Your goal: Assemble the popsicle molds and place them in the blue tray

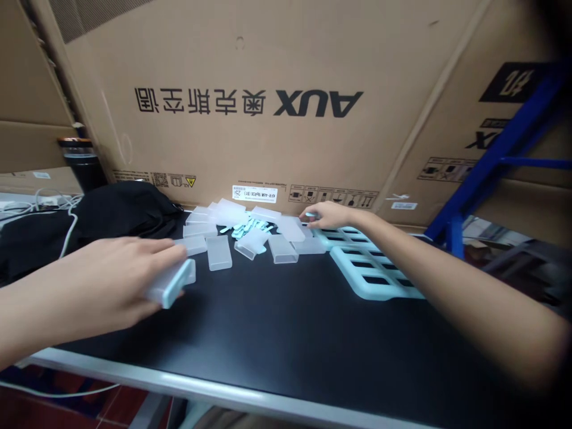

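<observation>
In the head view my left hand (129, 280) is closed around a translucent plastic box with a light-blue lid (176, 285), held above the near left of the table. My right hand (329, 214) is at the back, right of the pile, its fingers pinched on a small light-blue plastic piece (311, 214). Beneath and beside those fingers lie a translucent box (290, 229) and a light-blue rack with square openings (360, 283). Several more empty translucent boxes (219, 253) lie scattered around a heap of small light-blue pieces (248, 226).
A large cardboard carton (250, 143) stands along the back of the black table (277, 333). Black cloth (125, 208), white cables (69, 220) and a dark bottle (84, 164) are at left. A blue metal frame (491, 155) rises at right.
</observation>
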Action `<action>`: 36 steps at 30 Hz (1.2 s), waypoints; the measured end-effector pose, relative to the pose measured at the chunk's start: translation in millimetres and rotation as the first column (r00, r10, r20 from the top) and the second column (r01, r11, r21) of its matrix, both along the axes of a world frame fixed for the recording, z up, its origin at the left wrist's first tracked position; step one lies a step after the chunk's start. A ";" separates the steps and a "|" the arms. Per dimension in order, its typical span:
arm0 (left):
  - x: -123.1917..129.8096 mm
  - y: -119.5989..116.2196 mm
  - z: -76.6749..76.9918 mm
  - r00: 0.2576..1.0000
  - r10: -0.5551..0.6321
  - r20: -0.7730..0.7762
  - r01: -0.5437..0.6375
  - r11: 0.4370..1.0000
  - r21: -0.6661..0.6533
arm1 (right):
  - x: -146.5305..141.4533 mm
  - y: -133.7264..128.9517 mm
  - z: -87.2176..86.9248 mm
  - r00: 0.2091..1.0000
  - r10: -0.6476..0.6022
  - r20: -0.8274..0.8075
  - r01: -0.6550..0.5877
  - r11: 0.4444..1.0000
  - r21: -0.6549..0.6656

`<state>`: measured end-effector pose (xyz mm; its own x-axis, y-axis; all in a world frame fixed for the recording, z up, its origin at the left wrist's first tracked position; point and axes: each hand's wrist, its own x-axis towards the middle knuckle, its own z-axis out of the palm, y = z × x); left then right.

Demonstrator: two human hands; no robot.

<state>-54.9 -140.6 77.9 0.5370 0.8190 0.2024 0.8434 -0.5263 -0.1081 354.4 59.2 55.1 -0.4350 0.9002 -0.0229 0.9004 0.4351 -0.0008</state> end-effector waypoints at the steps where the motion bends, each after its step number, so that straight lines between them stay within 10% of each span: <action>1: -10.9 -1.3 -2.4 0.988 0.066 -0.136 -0.071 0.997 -0.037 | -2.9 -3.7 2.8 1.000 -0.023 -0.018 0.024 0.999 0.028; 13: 10.5 23.1 -23.1 0.954 0.049 -0.297 -0.098 0.984 -0.151 | -29.9 -23.0 -2.2 0.987 -0.055 -0.153 0.061 0.998 0.030; 19: 43.3 18.4 -15.8 0.968 0.066 -0.240 -0.060 0.998 0.034 | -32.1 -30.0 2.2 0.999 -0.017 -0.027 0.025 0.944 0.330; 24: 88.8 1.3 -23.6 0.968 -0.213 -0.135 0.210 0.977 -0.034 | -65.1 -48.0 8.8 0.979 0.172 0.107 -0.200 0.907 0.370; 31: 174.7 16.3 -56.2 0.680 -0.733 -0.018 0.733 0.680 -0.016 | -103.2 -34.1 3.0 0.949 0.162 0.272 -0.210 0.965 0.155; 36: 196.9 36.1 -67.6 0.510 -0.819 0.263 0.859 0.498 -0.114 | -102.7 -25.6 0.3 0.955 0.292 0.057 -0.295 0.954 0.054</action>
